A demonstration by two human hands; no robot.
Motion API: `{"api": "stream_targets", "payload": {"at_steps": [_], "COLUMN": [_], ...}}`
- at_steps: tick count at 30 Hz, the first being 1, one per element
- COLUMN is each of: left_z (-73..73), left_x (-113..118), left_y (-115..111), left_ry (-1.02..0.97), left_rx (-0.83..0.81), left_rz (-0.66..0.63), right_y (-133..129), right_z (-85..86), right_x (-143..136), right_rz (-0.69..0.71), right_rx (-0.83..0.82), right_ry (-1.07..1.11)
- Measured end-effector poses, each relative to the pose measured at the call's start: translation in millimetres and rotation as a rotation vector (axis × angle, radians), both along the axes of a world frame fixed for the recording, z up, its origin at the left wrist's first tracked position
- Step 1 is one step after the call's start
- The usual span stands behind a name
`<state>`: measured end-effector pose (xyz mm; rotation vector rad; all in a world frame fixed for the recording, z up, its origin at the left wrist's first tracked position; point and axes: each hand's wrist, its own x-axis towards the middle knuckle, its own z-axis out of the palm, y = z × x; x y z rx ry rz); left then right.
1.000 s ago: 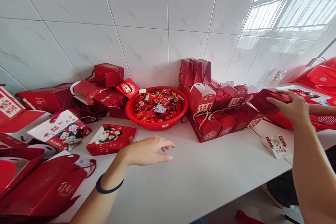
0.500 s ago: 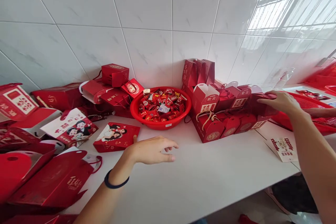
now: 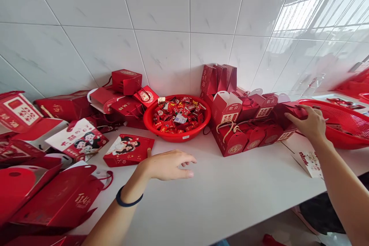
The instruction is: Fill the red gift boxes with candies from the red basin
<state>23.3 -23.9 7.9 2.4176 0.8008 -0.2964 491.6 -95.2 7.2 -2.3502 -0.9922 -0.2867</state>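
My right hand (image 3: 310, 123) grips a dark red gift box (image 3: 290, 112) at the right end of the grouped boxes, thumb on the near side and fingers over the top. Beside it stand red candy boxes (image 3: 226, 108) with double-happiness labels, and a front row of boxes with rope handles (image 3: 232, 138). My left hand (image 3: 172, 164) hovers over the white table (image 3: 184, 207), holding nothing, its thumb apart from the loosely stretched fingers. Just behind its wrist lies a red box with a cartoon couple (image 3: 128, 150). Farther back is a red basin (image 3: 178, 137) full of wrapped candies (image 3: 175, 114).
Many red gift boxes (image 3: 57, 192) are piled at the left. A red mesh basket (image 3: 340, 121) stands at the right, with a pale printed box (image 3: 311, 163) in front of it. The tiled wall (image 3: 161, 4) bounds the table behind.
My right hand has shifted slightly lower with the red box, which now sits tilted at the row's end. Another person's forearm has left the basket, and the basket has moved. My left hand is nearly still.
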Motion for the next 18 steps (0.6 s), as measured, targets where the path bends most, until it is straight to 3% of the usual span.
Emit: {"api": "stream_targets", "payload": {"at_steps": [5, 9, 15, 18], "left_z": [1.9, 1.0, -0.7, 0.0], "left_x": [0, -1, -3, -4], "left_y": [-1, 0, 1, 1], "left_ry": [0.010, 0.001, 0.014, 0.013], "left_rx": [-0.001, 0.001, -0.026, -0.044], "left_rz": [0.012, 0.013, 0.033, 0.062], "right_y": [-3, -6, -7, -6], "right_z": [-4.2, -16.2, -35.4, -44.0], "right_x": [-5, -3, -5, -1], "right_rz": [0.105, 0.116, -0.001, -0.025], "right_rx": [0.019, 0.146, 0.311, 0.354], "right_ry": [0.049, 0.102, 0.383, 0.372]}}
